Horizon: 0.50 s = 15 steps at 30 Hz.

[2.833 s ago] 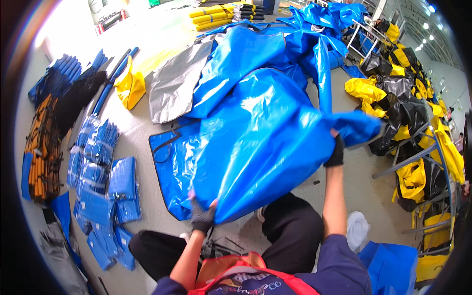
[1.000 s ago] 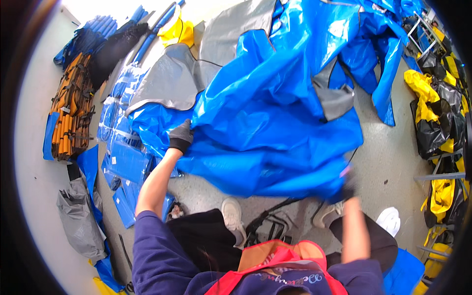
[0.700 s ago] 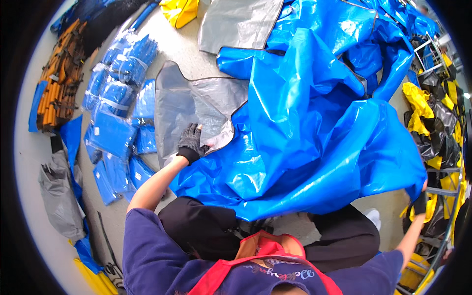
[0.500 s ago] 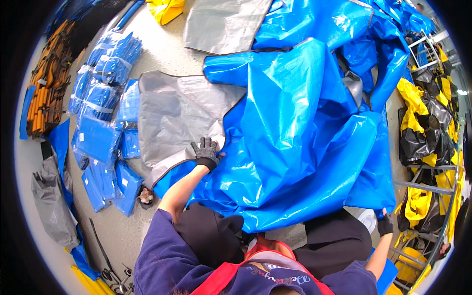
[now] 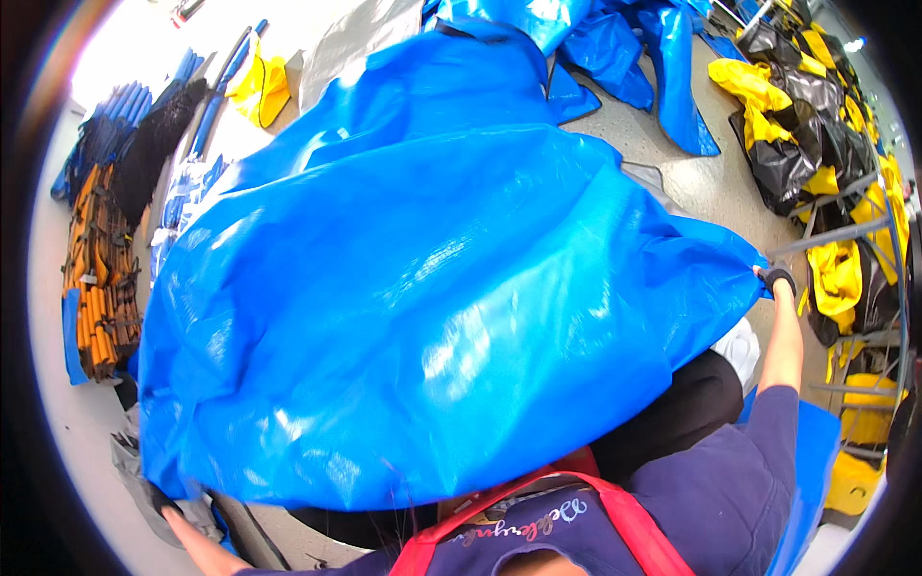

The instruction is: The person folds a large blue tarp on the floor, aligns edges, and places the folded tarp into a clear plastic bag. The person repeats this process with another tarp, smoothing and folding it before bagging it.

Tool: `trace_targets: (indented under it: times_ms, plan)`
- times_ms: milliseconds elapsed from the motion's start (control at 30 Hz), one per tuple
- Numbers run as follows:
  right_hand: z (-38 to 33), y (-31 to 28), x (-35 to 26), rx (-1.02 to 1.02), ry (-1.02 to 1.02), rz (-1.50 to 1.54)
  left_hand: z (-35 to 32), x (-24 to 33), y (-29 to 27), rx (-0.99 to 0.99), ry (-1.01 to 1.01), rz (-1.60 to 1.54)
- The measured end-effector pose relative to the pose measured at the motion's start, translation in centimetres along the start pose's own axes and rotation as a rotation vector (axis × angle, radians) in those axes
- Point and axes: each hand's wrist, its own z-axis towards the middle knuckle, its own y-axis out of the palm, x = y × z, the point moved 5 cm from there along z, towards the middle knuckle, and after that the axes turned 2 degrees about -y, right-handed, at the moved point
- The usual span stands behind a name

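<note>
A large glossy blue tarp billows out in front of me, stretched between my two arms. At its right corner my right hand, in a dark glove, is closed on the gathered edge. Far out at the lower left my left hand, also gloved, grips the tarp's near left corner; its fingers are partly hidden. The raised sheet covers most of the floor before me and part of my legs. Behind it lies a pale grey sheet, and more blue tarp is heaped at the back.
Orange-brown bundled poles stand at the left, with blue packs partly covered by the tarp. A yellow piece lies farther back. Along the right, a metal rack holds black and yellow sheets.
The blue tarp has been lifted and spread leftward over the grey sheet and packs. My left hand went from lying on the grey sheet to the lower left; my right hand moved up and outward.
</note>
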Motion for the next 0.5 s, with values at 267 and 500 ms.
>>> trace_targets:
  times_ms: [267,500]
  plan:
    - [-2.1,-0.4,8.7,0.116,-0.179,1.164,-7.2,-4.3,6.1,-0.334,-0.2,-0.672]
    - [-7.7,9.9,29.5,0.2,-0.217,1.177,-5.6,-4.0,9.1,0.007,0.163,0.347]
